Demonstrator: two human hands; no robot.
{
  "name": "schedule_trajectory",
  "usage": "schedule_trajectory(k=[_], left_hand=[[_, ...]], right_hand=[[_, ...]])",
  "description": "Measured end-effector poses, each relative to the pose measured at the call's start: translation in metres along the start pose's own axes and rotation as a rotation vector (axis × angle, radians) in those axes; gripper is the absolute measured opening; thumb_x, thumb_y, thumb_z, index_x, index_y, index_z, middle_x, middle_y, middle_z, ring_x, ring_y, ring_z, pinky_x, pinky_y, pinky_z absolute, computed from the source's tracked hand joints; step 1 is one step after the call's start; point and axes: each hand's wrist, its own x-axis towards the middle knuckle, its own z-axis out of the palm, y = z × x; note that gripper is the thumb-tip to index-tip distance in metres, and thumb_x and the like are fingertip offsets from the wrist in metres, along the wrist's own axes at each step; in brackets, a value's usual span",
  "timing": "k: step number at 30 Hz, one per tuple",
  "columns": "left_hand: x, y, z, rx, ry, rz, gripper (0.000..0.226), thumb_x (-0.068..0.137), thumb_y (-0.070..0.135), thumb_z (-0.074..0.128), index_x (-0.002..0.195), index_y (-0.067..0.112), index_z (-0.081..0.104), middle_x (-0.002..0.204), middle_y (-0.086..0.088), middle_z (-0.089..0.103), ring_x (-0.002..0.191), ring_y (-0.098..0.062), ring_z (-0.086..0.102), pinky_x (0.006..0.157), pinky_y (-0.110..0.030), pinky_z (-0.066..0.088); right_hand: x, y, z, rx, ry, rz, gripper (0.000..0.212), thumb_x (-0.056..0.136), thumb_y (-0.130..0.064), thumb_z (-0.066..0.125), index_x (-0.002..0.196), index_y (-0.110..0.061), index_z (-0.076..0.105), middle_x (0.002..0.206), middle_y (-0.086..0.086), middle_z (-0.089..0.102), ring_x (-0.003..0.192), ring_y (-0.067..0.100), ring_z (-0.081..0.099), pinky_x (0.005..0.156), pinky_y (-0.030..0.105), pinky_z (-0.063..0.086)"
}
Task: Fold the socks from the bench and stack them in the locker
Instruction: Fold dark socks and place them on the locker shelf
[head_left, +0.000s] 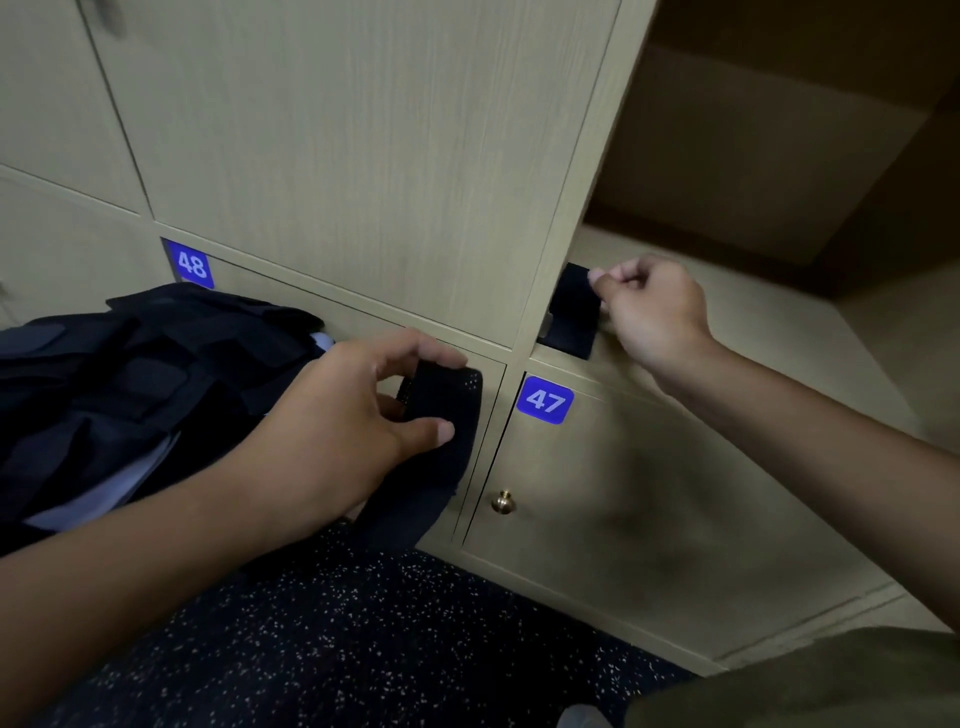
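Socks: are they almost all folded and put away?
Not nearly. One folded dark sock lies in the open locker, the right hand pinching its edge. The left hand grips another sock. A big pile of dark socks waits unfolded.

From my remote feed: matt pale wood-grain laminate on the locker doors (363, 156), a polished brass-look knob (503, 502), glossy blue plastic number plates (545, 400), soft dark knit cloth in the socks (441, 415), and rough speckled rubber-like floor (337, 649).
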Motion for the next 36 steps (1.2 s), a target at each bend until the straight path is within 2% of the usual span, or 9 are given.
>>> schedule_trajectory(k=[5, 8, 12, 18, 20, 23, 27, 32, 36], left_hand=[[0.002, 0.005, -0.001, -0.057, 0.049, 0.030, 0.063, 0.080, 0.000, 0.081, 0.125, 0.041, 0.063, 0.121, 0.023, 0.066, 0.079, -0.020, 0.074, 0.067, -0.033, 0.064], [0.002, 0.007, -0.003, -0.046, 0.043, 0.031, 0.074, 0.079, 0.004, 0.083, 0.132, 0.048, 0.055, 0.124, 0.022, 0.063, 0.083, -0.024, 0.070, 0.068, -0.027, 0.063], [0.002, 0.010, -0.001, -0.142, -0.029, 0.068, 0.088, 0.080, -0.001, 0.080, 0.143, 0.047, 0.042, 0.120, 0.015, 0.069, 0.074, -0.033, 0.067, 0.077, -0.038, 0.064], [0.002, 0.010, 0.002, -0.165, -0.024, -0.003, 0.094, 0.077, 0.001, 0.082, 0.145, 0.043, 0.032, 0.102, 0.004, 0.074, 0.070, -0.018, 0.066, 0.076, -0.029, 0.062], [0.002, 0.009, 0.000, -0.178, 0.021, -0.078, 0.070, 0.079, 0.008, 0.082, 0.134, 0.031, 0.045, 0.085, 0.004, 0.074, 0.069, -0.013, 0.071, 0.068, -0.015, 0.056], [0.000, 0.008, -0.004, -0.170, -0.012, -0.160, 0.017, 0.088, 0.019, 0.076, 0.100, 0.010, 0.069, 0.072, -0.003, 0.074, 0.071, -0.014, 0.075, 0.061, -0.013, 0.054], [-0.004, 0.000, -0.009, -0.230, -0.028, -0.208, 0.041, 0.094, 0.023, 0.070, 0.096, -0.017, 0.062, 0.081, -0.015, 0.074, 0.077, -0.020, 0.075, 0.069, -0.025, 0.060], [-0.004, 0.002, -0.013, -0.456, -0.048, -0.338, 0.031, 0.102, 0.020, 0.057, 0.107, -0.007, 0.071, 0.104, -0.017, 0.076, 0.092, -0.026, 0.074, 0.079, -0.030, 0.061], [-0.003, 0.005, -0.015, -0.629, -0.040, -0.394, 0.029, 0.105, 0.013, 0.044, 0.107, 0.005, 0.072, 0.107, -0.016, 0.073, 0.093, -0.021, 0.067, 0.078, -0.026, 0.062]], right_hand=[[-0.076, -0.035, -0.024, 0.149, -0.212, -0.065, 0.049, 0.101, -0.043, 0.056, 0.060, -0.017, 0.063, 0.053, -0.005, 0.057, 0.051, 0.007, 0.052, 0.062, 0.028, 0.042], [-0.109, -0.044, -0.022, 0.297, -0.576, 0.101, 0.048, 0.099, -0.052, 0.052, 0.084, -0.013, 0.073, 0.078, 0.004, 0.074, 0.070, 0.016, 0.067, 0.064, 0.031, 0.053], [-0.114, -0.049, -0.014, 0.621, -0.851, 0.340, 0.050, 0.100, -0.052, 0.049, 0.122, -0.012, 0.070, 0.114, 0.011, 0.075, 0.109, 0.025, 0.071, 0.099, 0.042, 0.054], [-0.095, -0.056, -0.010, 0.802, -0.747, 0.290, 0.036, 0.100, -0.018, 0.060, 0.132, -0.002, 0.063, 0.129, 0.014, 0.069, 0.126, 0.028, 0.062, 0.109, 0.041, 0.049], [-0.094, -0.059, -0.012, 0.824, -0.695, 0.226, 0.033, 0.099, -0.014, 0.061, 0.130, -0.003, 0.064, 0.124, 0.012, 0.072, 0.122, 0.027, 0.064, 0.105, 0.038, 0.053], [-0.096, -0.063, -0.015, 0.818, -0.619, 0.088, 0.029, 0.100, -0.014, 0.059, 0.128, -0.007, 0.065, 0.117, 0.007, 0.075, 0.112, 0.021, 0.070, 0.095, 0.033, 0.056], [-0.102, -0.065, -0.018, 0.792, -0.537, -0.008, 0.028, 0.099, -0.015, 0.061, 0.125, -0.006, 0.064, 0.113, 0.004, 0.076, 0.108, 0.018, 0.072, 0.094, 0.033, 0.057], [-0.103, -0.060, -0.023, 0.725, -0.482, -0.166, 0.029, 0.083, -0.021, 0.075, 0.105, -0.003, 0.069, 0.092, 0.006, 0.079, 0.089, 0.021, 0.073, 0.092, 0.037, 0.057], [-0.112, -0.057, -0.028, 0.587, -0.589, -0.443, 0.013, 0.078, -0.006, 0.074, 0.091, -0.007, 0.076, 0.085, -0.002, 0.079, 0.083, 0.010, 0.075, 0.078, 0.019, 0.056]])
